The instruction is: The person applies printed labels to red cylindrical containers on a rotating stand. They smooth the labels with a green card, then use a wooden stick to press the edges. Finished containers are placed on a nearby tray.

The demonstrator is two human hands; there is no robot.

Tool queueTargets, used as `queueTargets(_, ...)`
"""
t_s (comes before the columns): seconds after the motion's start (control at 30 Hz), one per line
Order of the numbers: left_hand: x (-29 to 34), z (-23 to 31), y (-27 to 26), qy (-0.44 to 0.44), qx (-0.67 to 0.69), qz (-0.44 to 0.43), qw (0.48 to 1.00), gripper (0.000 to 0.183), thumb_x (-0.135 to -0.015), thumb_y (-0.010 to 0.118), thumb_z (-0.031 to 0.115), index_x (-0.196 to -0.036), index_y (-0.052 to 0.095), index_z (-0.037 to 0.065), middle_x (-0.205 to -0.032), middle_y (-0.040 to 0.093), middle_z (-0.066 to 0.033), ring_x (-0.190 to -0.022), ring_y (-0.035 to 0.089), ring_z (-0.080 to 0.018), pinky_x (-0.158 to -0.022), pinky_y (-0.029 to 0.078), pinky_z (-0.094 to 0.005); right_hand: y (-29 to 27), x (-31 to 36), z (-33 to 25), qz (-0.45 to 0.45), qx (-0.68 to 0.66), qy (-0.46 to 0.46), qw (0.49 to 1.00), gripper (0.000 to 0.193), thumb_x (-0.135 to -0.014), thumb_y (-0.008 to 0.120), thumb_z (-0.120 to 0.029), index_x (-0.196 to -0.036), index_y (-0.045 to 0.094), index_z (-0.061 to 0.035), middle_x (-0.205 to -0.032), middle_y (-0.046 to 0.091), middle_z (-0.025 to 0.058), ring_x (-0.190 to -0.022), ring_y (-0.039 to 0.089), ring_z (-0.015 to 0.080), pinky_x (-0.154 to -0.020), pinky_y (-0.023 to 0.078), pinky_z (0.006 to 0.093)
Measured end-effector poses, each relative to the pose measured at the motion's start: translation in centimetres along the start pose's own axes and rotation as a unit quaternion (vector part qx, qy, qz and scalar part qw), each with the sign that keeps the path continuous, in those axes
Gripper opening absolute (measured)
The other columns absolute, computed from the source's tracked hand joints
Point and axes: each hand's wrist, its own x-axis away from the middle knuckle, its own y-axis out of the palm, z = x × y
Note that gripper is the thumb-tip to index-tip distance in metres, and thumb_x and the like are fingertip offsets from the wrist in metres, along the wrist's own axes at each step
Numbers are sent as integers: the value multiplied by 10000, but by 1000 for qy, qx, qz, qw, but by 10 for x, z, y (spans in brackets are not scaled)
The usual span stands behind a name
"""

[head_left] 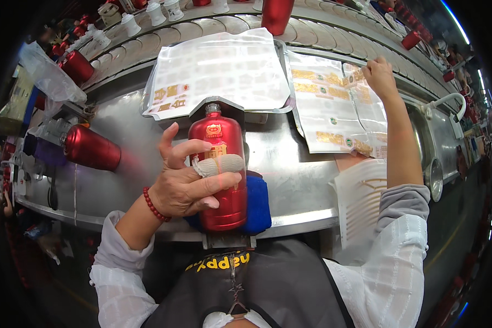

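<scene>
A red glass bottle (232, 208) with gold markings lies on its back, neck away from me, in a metal cradle (222, 101). My left hand (188, 180) rests across it, fingers spread over the gold label (218, 151). A white knitted cover (224, 165) wraps one of those fingers. At the far right, my right hand (380, 76) is pinched at the upper edge of a label sheet (333, 106) printed in gold and green. What exactly lies between its fingertips is partly hidden.
Another white label sheet (218, 71) lies on a tray behind the bottle. A second red bottle (92, 147) lies at left. A blue cloth (258, 205) is beside the cradle. Beyond runs a slatted conveyor (317, 35) carrying a red bottle (277, 15). A sink (419, 128) stands right.
</scene>
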Motion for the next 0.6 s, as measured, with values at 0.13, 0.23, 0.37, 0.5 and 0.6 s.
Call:
queueTargets(0.13,1,15,-3,2,0,8,1000,500,-1011,420,592,-1161,752,248,-1042,753,67,-1239,482,-194,-1228,-4,-549,-79,1,-62,43,-80,-150,984,191,-915,640,-190,-932,707,-12,-1026,634,165,-992,584,374,-883,469,452)
queueTargets(0.23,2,27,-10,-21,56,9,998,376,-968,585,481,-1176,745,211,-1062,746,34,-1223,500,-210,-1212,54,-551,-139,18,-108,28,-152,-218,964,225,-933,666,-150,-844,602,47,-1010,589,147,-891,567,313,-790,467,406)
queueTargets(0.37,-15,21,-14,-119,195,128,965,466,-870,716,295,-1288,652,100,-1122,706,-47,-1196,505,-248,-1144,242,-437,-207,46,-167,32,-187,-344,920,232,-947,674,-153,-822,558,4,-1039,572,115,-839,568,244,-740,459,353)
queueTargets(0.5,-67,8,0,-105,311,198,923,638,-854,700,352,-1409,523,92,-1318,569,-133,-1288,424,-318,-1117,298,-438,-260,74,-210,27,-233,-435,869,220,-960,676,-158,-815,566,-33,-1132,586,92,-894,601,180,-709,453,327)
queueTargets(0.6,-63,15,-35,-161,389,-21,907,418,-849,689,364,-1191,636,127,-1129,605,-99,-1266,393,-267,-1095,307,-440,-281,94,-226,36,-268,-443,854,258,-971,660,-187,-816,554,-10,-1157,585,151,-989,596,227,-780,466,352)
